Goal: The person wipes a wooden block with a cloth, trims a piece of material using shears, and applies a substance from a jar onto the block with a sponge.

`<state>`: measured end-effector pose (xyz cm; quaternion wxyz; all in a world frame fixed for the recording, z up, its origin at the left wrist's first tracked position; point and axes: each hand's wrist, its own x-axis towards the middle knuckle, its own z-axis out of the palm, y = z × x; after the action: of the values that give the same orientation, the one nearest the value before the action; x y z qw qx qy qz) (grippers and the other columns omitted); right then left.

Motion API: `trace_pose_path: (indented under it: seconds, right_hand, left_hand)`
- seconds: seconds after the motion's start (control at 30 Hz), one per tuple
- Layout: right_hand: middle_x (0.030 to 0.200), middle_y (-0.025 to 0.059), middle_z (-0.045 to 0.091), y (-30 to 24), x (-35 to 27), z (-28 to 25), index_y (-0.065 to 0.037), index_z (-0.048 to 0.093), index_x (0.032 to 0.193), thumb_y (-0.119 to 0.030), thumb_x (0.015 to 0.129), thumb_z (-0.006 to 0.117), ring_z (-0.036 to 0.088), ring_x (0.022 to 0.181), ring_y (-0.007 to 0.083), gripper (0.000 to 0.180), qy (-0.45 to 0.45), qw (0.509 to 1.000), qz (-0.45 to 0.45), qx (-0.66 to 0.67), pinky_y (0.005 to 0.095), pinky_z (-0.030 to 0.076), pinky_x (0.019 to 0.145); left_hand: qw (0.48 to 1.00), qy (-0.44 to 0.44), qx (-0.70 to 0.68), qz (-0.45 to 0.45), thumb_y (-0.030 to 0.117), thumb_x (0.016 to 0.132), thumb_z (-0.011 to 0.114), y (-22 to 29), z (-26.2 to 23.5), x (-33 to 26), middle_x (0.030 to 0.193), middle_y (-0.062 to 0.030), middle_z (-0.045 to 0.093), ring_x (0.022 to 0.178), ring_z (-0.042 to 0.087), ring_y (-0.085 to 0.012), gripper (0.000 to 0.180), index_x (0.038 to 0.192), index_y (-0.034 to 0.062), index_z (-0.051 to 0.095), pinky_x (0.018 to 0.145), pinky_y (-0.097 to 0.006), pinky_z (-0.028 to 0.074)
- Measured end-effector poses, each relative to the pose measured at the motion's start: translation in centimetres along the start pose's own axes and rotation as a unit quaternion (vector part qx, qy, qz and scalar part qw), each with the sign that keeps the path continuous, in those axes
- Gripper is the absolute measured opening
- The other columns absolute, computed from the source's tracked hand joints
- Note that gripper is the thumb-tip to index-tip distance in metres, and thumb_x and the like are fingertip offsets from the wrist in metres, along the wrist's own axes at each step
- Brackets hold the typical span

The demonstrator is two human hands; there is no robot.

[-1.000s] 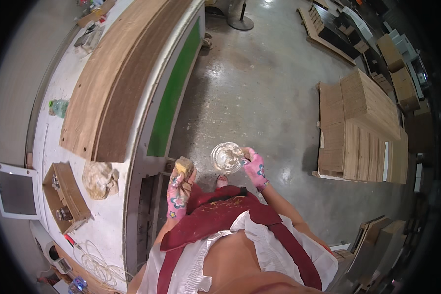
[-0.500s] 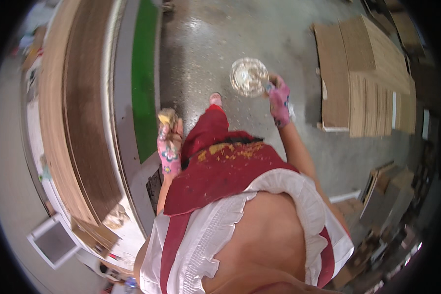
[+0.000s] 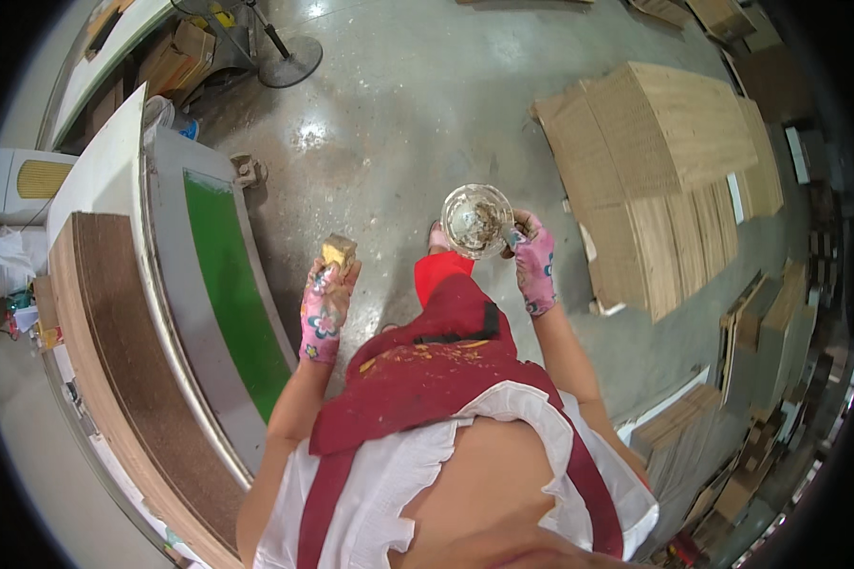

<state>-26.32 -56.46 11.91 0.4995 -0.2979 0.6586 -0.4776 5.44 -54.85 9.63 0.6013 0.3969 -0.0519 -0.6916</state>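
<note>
My left hand (image 3: 326, 308), in a pink flowered glove with bare fingertips, is closed around a small yellowish sponge block (image 3: 339, 251) with a brownish top. To the right, my right hand (image 3: 535, 264) wears a matching glove. Its fingers and thumb pinch the rim of a clear round bowl (image 3: 477, 222), held out over the floor. Pale, dirty residue coats the inside of the bowl. Both hands are in front of my stained dark red apron (image 3: 427, 375), apart from each other.
At left stands a long bench with stacked brown boards (image 3: 128, 351) and a green-striped grey side (image 3: 232, 294). A stack of wooden panels (image 3: 669, 190) rests on the floor at right. A round black stand base (image 3: 289, 63) is at the far left, near cardboard boxes (image 3: 178, 55).
My view has swung along the bench, bringing the stand base and cardboard boxes into sight. The bowl and sponge are still held; the left hand has moved clear of the bench side.
</note>
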Motion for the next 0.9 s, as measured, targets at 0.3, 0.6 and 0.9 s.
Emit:
trace_pose_path:
  seconds: [0.3, 0.6, 0.9]
  right_hand:
    - [0.075, 0.0005, 0.058, -7.4, 22.3, 1.7, -0.002, 0.058, 0.105, -0.001, 0.084, 0.052, 0.052, 0.056, 0.0065, 0.023, 0.001, 0.999, -0.033, 0.041, 0.0211, 0.043, 0.046]
    - [0.074, 0.0007, 0.059, -17.8, 48.7, 8.1, -0.003, 0.059, 0.104, -0.005, 0.083, 0.053, 0.053, 0.055, 0.0065, 0.022, -0.042, 0.997, -0.060, 0.024, 0.0210, 0.043, 0.046]
    - [0.077, 0.0031, 0.060, -29.7, 68.7, 11.8, -0.001, 0.057, 0.106, -0.003, 0.081, 0.055, 0.054, 0.056, 0.0074, 0.025, -0.012, 0.996, -0.071, 0.048, 0.0215, 0.042, 0.046]
  left_hand:
    - [0.997, -0.046, -0.067, -0.015, 0.010, 0.088, 0.058, 0.7, 15.0, 17.0, 0.113, -0.0101, 0.059, 0.104, 0.057, -0.0213, 0.024, 0.111, 0.0073, 0.052, 0.097, -0.038, 0.042]
    - [0.985, 0.051, -0.162, 0.019, 0.006, 0.087, 0.057, 4.7, 16.0, 37.0, 0.110, -0.0135, 0.062, 0.097, 0.061, -0.0246, 0.030, 0.116, 0.0024, 0.053, 0.080, -0.034, 0.055]
    - [0.982, -0.097, -0.127, -0.099, 0.009, 0.087, 0.057, 8.0, 37.9, 64.8, 0.108, -0.0089, 0.061, 0.097, 0.059, -0.0184, 0.034, 0.120, 0.0033, 0.051, 0.082, -0.029, 0.050]
